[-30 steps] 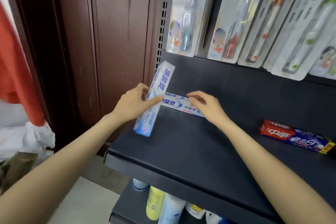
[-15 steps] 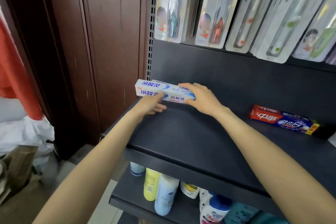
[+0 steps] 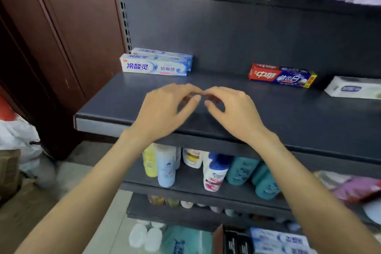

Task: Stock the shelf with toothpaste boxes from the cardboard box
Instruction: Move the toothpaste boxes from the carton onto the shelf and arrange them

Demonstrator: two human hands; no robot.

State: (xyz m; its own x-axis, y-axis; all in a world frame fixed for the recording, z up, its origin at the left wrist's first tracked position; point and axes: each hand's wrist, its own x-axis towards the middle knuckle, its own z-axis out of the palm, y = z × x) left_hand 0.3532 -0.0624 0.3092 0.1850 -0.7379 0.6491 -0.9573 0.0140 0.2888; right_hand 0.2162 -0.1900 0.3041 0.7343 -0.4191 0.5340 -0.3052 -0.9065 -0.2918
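Hovering over the front half of the dark shelf [image 3: 115, 99]: left hand [image 3: 165, 109] and right hand [image 3: 233, 111], fingertips nearly meeting, fingers loosely curled and holding nothing. Lying at the back left corner of that shelf: two white-and-blue toothpaste boxes [image 3: 154, 67], one behind the other, touching, long sides facing out, well apart from both hands. Farther right along the shelf's back: a red-and-blue toothpaste box [image 3: 282, 76], then a white box [image 3: 352, 88] at the right edge. Below the shelf: bottles [image 3: 214, 171] standing on a lower shelf. Blurred at bottom, under the shelf: more blue-and-white cartons [image 3: 278, 241].
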